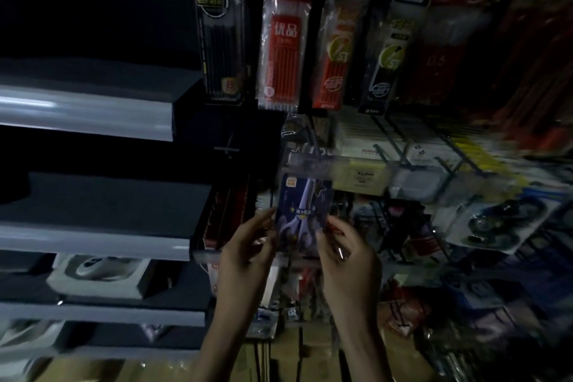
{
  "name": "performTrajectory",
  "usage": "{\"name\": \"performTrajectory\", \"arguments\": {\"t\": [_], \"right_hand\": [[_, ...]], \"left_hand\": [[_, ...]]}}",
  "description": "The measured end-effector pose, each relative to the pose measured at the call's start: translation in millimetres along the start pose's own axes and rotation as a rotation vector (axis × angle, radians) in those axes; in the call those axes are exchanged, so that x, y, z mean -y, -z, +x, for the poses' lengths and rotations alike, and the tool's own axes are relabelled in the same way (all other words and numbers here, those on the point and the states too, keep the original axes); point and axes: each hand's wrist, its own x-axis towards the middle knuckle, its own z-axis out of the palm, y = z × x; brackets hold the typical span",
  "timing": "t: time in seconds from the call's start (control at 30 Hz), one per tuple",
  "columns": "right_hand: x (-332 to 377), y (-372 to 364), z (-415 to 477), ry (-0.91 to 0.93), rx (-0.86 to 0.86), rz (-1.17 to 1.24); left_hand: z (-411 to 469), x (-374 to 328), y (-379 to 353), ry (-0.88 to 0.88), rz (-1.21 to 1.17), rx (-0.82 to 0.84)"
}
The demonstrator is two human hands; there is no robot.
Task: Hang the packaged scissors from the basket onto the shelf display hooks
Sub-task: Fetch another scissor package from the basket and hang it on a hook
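A blue carded pack of scissors is held upright in front of the shelf display. My left hand grips its left edge. My right hand grips its lower right edge. The pack's top sits just under a clear price rail on the display. A bare hook shows in the dark to the upper left of the pack. The basket is out of view.
Hanging packs of pen refills fill the row above. Grey shelves jut out on the left, one bearing a boxed item. Wire hooks with more packaged goods crowd the right side, which is blurred.
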Motion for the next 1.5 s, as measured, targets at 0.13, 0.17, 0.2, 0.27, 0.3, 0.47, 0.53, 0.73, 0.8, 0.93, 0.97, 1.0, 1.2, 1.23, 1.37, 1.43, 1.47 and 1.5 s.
{"name": "performTrajectory", "arguments": {"t": [0.13, 0.17, 0.2, 0.27, 0.3, 0.47, 0.53, 0.73, 0.8, 0.93, 0.97, 1.0, 1.2, 1.23, 1.37, 1.43, 1.47, 1.5], "right_hand": [[2, -5, -8, 0.047, -0.018, -0.062], [2, -6, -8, 0.059, -0.023, -0.081], [2, -6, -8, 0.06, -0.023, -0.089], [2, -6, -5, 0.054, -0.011, -0.081], [3, -6, -2, 0.055, -0.001, -0.076], [9, -11, 16, 0.036, 0.051, -0.071], [10, -13, 25, 0.031, 0.063, -0.066], [6, -20, 63, -0.008, 0.117, -0.097], [5, -21, 76, -0.02, 0.122, -0.077], [-1, -23, 94, -0.014, 0.135, -0.047], [-5, -24, 97, -0.018, 0.138, -0.055], [-10, -27, 100, -0.026, 0.139, -0.064], [-38, -45, 115, -0.083, 0.19, -0.038], [-34, -44, 113, -0.086, 0.198, -0.035], [-29, -42, 107, -0.086, 0.229, -0.07], [-30, -43, 108, -0.092, 0.217, -0.072], [-29, -43, 108, -0.094, 0.221, -0.088], [-27, -42, 107, -0.075, 0.216, -0.1]], "left_hand": [[0, -3, 2, -0.028, 0.014, 0.047], [0, -4, 1, -0.032, 0.01, 0.06], [1, -5, 1, -0.038, 0.01, 0.068], [4, -5, 0, -0.05, 0.018, 0.07], [6, -3, -1, -0.051, 0.015, 0.069], [26, 5, -8, -0.034, 0.0, 0.066], [34, 5, -11, -0.014, -0.007, 0.069], [56, 10, -17, 0.015, 0.031, 0.095], [62, 6, -19, 0.027, 0.019, 0.111], [72, 8, -21, 0.088, -0.004, 0.113], [73, 8, -22, 0.095, 0.004, 0.1], [73, 9, -23, 0.092, 0.015, 0.085], [74, 22, -25, 0.12, 0.04, 0.09], [75, 24, -24, 0.114, 0.049, 0.093], [80, 35, -24, 0.139, 0.085, 0.136], [83, 40, -24, 0.156, 0.08, 0.164], [85, 41, -24, 0.161, 0.075, 0.17], [86, 40, -24, 0.163, 0.072, 0.169]]}}
